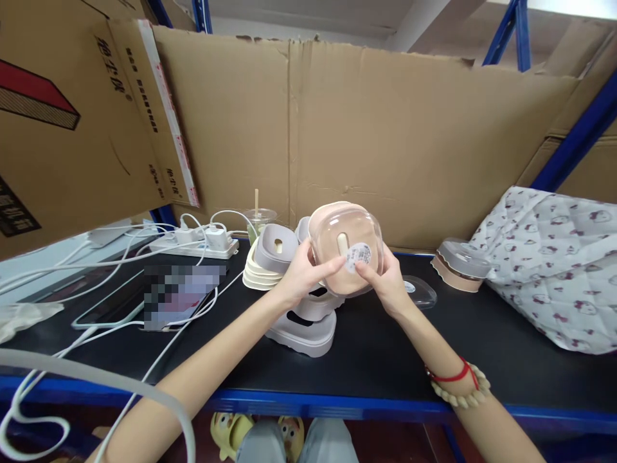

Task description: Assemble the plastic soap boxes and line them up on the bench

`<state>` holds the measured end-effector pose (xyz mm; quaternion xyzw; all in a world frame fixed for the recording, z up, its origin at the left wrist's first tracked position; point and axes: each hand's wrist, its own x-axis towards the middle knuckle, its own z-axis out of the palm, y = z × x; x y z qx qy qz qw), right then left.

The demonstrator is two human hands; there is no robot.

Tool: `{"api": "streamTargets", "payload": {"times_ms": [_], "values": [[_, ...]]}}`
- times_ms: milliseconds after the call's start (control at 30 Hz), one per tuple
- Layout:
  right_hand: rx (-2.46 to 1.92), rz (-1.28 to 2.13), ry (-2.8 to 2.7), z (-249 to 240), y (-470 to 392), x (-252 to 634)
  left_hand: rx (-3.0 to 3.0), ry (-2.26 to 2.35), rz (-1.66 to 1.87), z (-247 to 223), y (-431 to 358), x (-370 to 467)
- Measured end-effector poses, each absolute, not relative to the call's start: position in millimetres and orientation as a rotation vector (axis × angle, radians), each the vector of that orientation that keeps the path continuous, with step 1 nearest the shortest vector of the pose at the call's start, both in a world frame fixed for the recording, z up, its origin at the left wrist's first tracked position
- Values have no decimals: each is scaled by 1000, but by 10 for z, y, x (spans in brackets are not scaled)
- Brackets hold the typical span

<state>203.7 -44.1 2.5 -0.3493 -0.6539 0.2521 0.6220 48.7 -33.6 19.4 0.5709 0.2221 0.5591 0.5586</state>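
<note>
Both of my hands hold a beige-pink plastic piece point(332, 212) with a clear cover point(373, 225) over its face, raised above the table. My left hand point(308, 273) grips its left side, thumb across the front. On the right edge is my right hand point(385, 276), its thumb on a round white sticker point(357, 256). A small slot shows in the middle of the pink piece. Below and behind it are grey plastic pieces point(308, 337) with dark openings, partly hidden. Another grey slotted piece point(276, 247) rests on a stack of cream pieces point(258, 276).
A loose clear cover point(424, 297) lies right of my hands. Farther right are pink pieces with clear covers on top point(460, 263) and a patterned cloth point(554, 276). At left are a power strip point(231, 249), white cables, phones point(108, 302) and a drink cup point(263, 217). Cardboard point(385, 128) walls the back.
</note>
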Motion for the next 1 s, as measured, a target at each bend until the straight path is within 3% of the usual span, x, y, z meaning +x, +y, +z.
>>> {"api": "streamTargets", "payload": {"times_ms": [1000], "values": [[-750, 389, -1556, 29, -459, 2072, 1719, 507, 1841, 216, -449, 490]]}}
